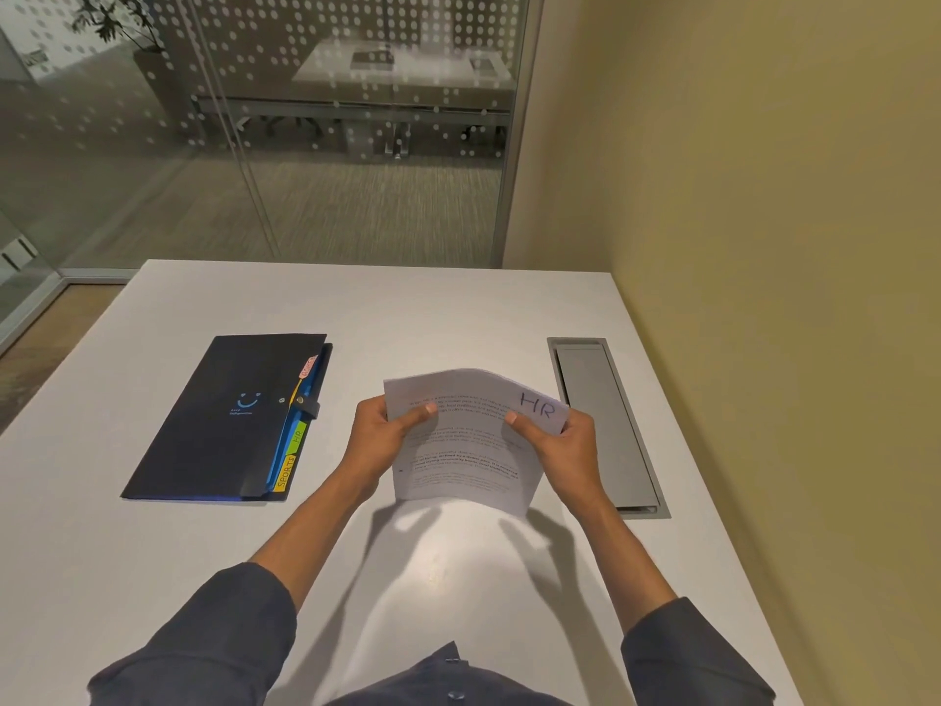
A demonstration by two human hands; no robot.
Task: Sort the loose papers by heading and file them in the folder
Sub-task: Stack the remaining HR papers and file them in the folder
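White table point(153, 552): both hands' grips pinch the HR papers point(468, 450) aloft.

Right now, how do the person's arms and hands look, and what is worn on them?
Both hands, left hand and right hand, are bare: no gloves, rings or watch visible. The forearms are uncovered. Dark grey-blue sleeves are pushed up toward the elbows, from a buttoned shirt of the same cloth.

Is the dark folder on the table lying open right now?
No, the folder lies flat with its strap snapped over the cover, while both hands hold the papers beside it.
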